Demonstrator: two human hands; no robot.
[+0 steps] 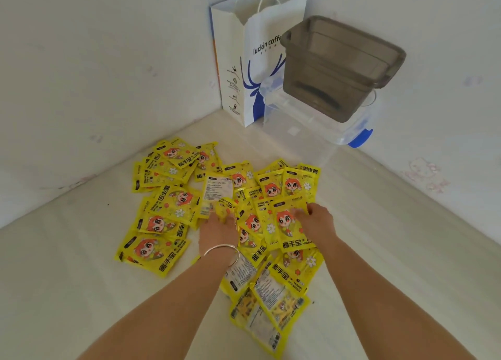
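Several yellow hand-warmer packets lie scattered on a pale surface in a room corner, some face up with a cartoon figure, some showing the printed back. My left hand, with a silver bangle on the wrist, grips a crumpled yellow packet in the middle of the pile. My right hand pinches the upper right edge of a face-up packet; the fingers curl over its rim.
In the corner stands a white paper bag with blue print. Beside it a smoky grey plastic bin sits on top of a clear lidded box with blue clips. White walls close both sides.
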